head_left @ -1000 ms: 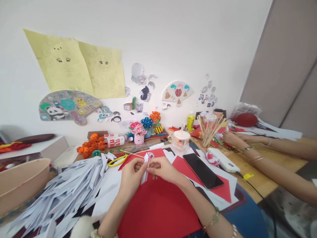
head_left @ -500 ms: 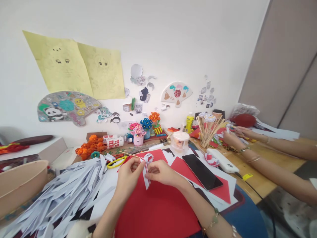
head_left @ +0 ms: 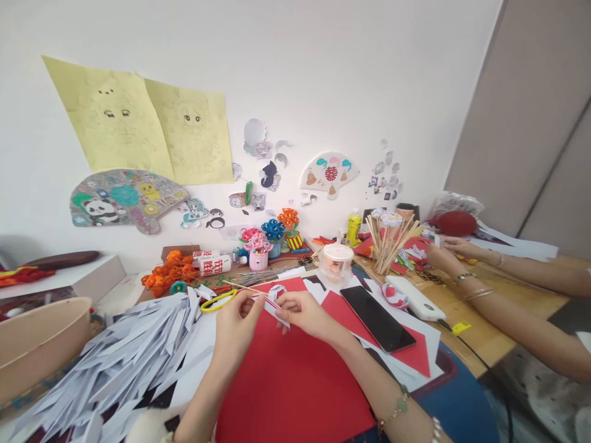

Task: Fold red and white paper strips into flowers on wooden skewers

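Over the large red sheet [head_left: 295, 387], I hold a narrow red-and-white paper strip [head_left: 274, 306] between my two hands, raised in front of me and slanting down to the right. My left hand [head_left: 239, 317] pinches its upper end between thumb and curled fingers; my right hand [head_left: 301, 311] grips it farther down, its fingers drawn close. A white paper curl [head_left: 277, 290] rises just beyond the strip, beside my right fingers. One thin stick [head_left: 240, 287] points up and left from near the strip; I cannot tell how firmly my left fingers have it.

Left of my hands lie a yellow scissor handle [head_left: 213, 309] and a heap of white paper strips [head_left: 124, 344]. To the right, a black phone [head_left: 378, 319] lies on red and white paper, near a white power bank [head_left: 413, 298]. Farther right, a co-worker's hands [head_left: 438, 256] reach over the wooden worktop [head_left: 517, 301], near upright bamboo sticks [head_left: 390, 246].
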Demonstrator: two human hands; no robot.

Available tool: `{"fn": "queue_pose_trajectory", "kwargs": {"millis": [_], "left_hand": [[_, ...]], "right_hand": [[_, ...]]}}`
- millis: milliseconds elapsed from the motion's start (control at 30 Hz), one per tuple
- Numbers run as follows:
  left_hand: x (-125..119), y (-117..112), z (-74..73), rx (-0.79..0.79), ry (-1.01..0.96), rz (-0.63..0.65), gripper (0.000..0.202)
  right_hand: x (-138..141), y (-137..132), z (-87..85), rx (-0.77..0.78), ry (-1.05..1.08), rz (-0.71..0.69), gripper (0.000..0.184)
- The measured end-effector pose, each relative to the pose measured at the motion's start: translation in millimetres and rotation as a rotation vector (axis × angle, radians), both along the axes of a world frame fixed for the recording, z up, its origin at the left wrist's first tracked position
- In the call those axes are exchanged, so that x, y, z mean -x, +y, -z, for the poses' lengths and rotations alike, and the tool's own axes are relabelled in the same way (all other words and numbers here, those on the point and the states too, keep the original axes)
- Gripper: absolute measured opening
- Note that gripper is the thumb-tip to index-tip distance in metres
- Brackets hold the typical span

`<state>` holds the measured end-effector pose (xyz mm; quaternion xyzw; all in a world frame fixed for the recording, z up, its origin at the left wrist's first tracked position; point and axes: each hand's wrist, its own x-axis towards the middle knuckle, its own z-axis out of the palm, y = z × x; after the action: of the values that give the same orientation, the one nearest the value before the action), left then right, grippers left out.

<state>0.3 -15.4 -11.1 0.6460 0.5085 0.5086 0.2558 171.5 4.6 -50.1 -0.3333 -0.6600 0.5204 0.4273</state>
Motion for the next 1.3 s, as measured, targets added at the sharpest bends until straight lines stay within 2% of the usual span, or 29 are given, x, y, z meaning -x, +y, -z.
{"fn": "queue_pose_trajectory", "kwargs": {"millis": [233,400,533,633,800,1033,1300], "left_hand": [[3,1,0.2,-0.019,-0.014,-0.044,0.040],[5,5,4.7,0.058,0.030,-0.017,0.039],[21,11,2.7,0.060,0.022,-0.143,0.036],[36,14,-1.6,0.090,-0.012,-0.246,0.037],[47,17,-4.7,0.133,-0.010,-0.303,0.038],[46,19,-0.1,0.125,0.082,-0.287,0.031],[45,18,-4.3,0.174,0.277,-0.256,0.027]], "right_hand": [[-2,3,2.9,-0.001,-0.036,0.086,0.048],[-7,10,5.2,-0.037,-0.141,0.271,0.027],[-25,16,6.7,-0.096,-0.279,0.491,0.005],[-39,18,10.3,-0.095,-0.375,0.582,0.008],[-48,20,15.8,-0.079,-0.480,0.599,0.013],[-50,14,11.5,-0.090,-0.565,0.534,0.019],[-49,9,7.6,-0.157,-0.642,0.520,0.022]]}}
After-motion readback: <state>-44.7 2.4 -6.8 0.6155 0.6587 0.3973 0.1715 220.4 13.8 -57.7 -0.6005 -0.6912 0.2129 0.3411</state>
